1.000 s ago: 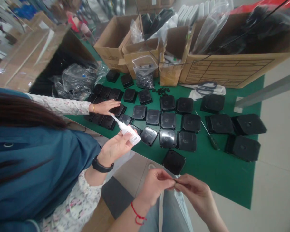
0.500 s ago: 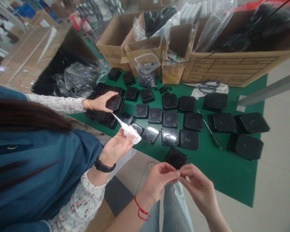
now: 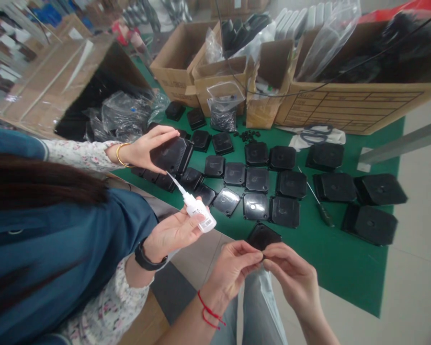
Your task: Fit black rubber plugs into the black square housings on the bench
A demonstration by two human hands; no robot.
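My left hand (image 3: 233, 268), with a red string on its wrist, and my right hand (image 3: 293, 275) meet fingertip to fingertip at the table's front edge. Between them they pinch a small black piece (image 3: 263, 257), mostly covered by the fingers. Just beyond my fingertips lies a square black plastic case (image 3: 264, 235) with cut corners, partly hidden by my hands. Farther back, a heap of small black pieces (image 3: 249, 135) lies on the green table (image 3: 348, 268).
At left, a co-worker's hands hold a white squeeze bottle (image 3: 201, 215) and a large black case (image 3: 170, 154). Rows of black cases (image 3: 256, 179) cover the table's middle. A screwdriver (image 3: 322, 211) lies right of them; scissors (image 3: 316, 134) and cardboard boxes (image 3: 355, 108) stand behind.
The view has shifted slightly. The co-worker's far hand has raised and tilted the large black case. My hands keep their pinch, and a dark bit now shows between the fingertips.
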